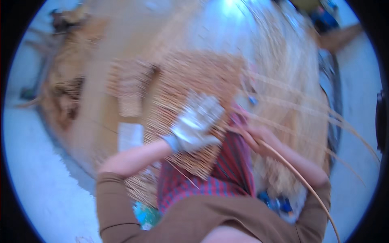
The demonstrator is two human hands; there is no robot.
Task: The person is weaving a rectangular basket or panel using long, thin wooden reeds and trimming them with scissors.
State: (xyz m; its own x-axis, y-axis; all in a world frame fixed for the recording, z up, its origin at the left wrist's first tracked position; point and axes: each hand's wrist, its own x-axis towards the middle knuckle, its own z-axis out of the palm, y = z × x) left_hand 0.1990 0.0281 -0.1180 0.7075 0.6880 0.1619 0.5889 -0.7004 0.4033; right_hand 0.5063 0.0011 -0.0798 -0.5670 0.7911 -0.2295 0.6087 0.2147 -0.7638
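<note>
- the left hand [197, 121], in a pale work glove, lies flat on the woven panel [190, 101], fingers spread rather than curled; it presses the weave down and does not pinch anything, so it reads as open.
- the right hand [254, 137], bare, is closed around a thin cane strand [291, 168]; the strand runs back from the grip in a long bow past the right forearm toward the lower edge of the view.
- the panel sits under the left palm and on the lap, over a red checked cloth [231, 170], with its far part stretching forward away from the glove.
- more loose strands [308, 109] fan out from just beyond the right-hand grip, off to the right.
- judging by the look, the panel is light and fairly stiff across the weave, yet springy at its edges; a flat palm near the working edge should hold it steadier than a pinch.
- the strand looks light, whippy and smooth, likely to slide or spring back; holding it close to where it enters the weave gives most control, and a sharp bend could kink or snap it.
- the picture is blurred, so the exact fingertip contact on the strand cannot be told.
</note>
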